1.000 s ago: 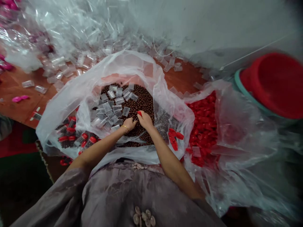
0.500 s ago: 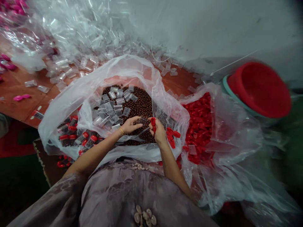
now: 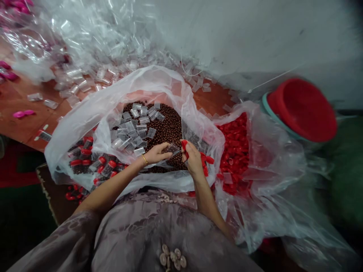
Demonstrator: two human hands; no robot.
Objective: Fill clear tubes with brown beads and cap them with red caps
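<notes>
My left hand [image 3: 159, 153] pinches a small clear plastic container [image 3: 173, 148] with dark contents over the brown beads [image 3: 169, 130]. A red plastic cap [image 3: 184, 145] is gripped in the fingers of my right hand [image 3: 193, 158], just right of the container, with a small gap between them. Loose clear containers [image 3: 130, 128] lie on the beads to the left. More red caps [image 3: 209, 160] rest beside my right wrist. Filled containers with red caps [image 3: 85, 153] are heaped at the left side of the white plastic bag [image 3: 75, 109].
A clear bag of red caps [image 3: 234, 151] stands at the right, with red and teal basins [image 3: 307, 109] beyond it. Clear containers are piled on the orange table [image 3: 17, 113] along the wall [image 3: 255, 34]. Pink pieces [image 3: 24, 113] lie at the left.
My right hand has turned the red cap, so it shows from another side. The container in my left hand has shifted slightly right and down. The view has moved a little.
</notes>
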